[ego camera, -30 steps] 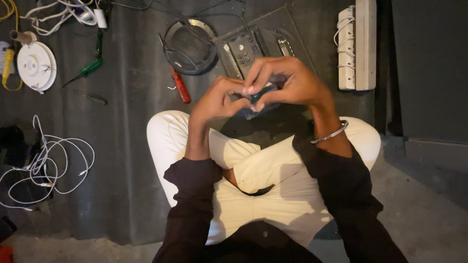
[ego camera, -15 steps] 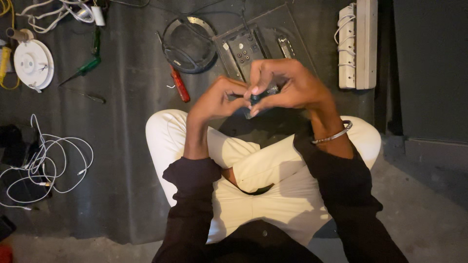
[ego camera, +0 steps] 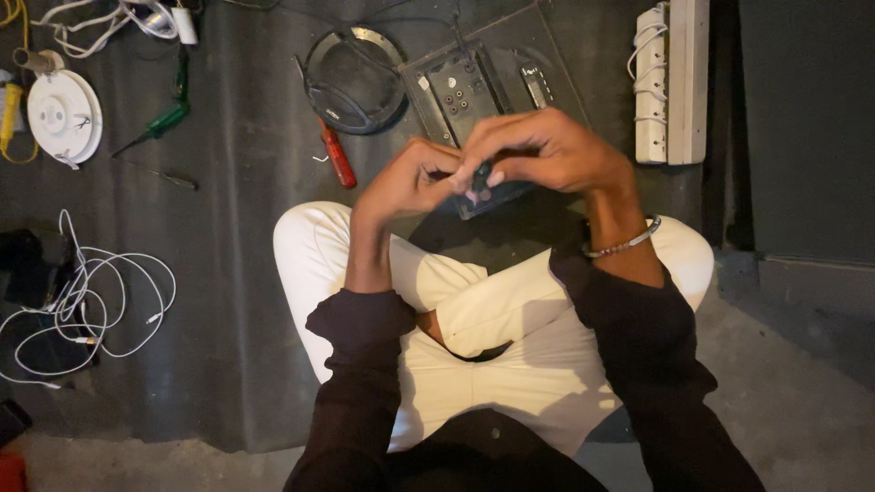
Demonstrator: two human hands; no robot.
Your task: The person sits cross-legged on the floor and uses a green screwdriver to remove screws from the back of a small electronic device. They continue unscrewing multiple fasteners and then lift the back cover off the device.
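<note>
Both my left hand (ego camera: 410, 182) and right hand (ego camera: 547, 150) pinch a small dark part (ego camera: 480, 173) just above the switch plate (ego camera: 483, 91); I judge I'm mid-fitting it; next needs a fine twist.

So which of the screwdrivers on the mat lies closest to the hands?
The red-handled screwdriver, lying beside the round black ring just left of the left hand. The green-handled screwdriver lies much farther left, near the white disc.

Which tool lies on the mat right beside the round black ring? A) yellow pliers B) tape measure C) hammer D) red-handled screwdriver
D: the red-handled screwdriver lies by the lower left edge of the round black ring, ahead of the left hand.
</note>
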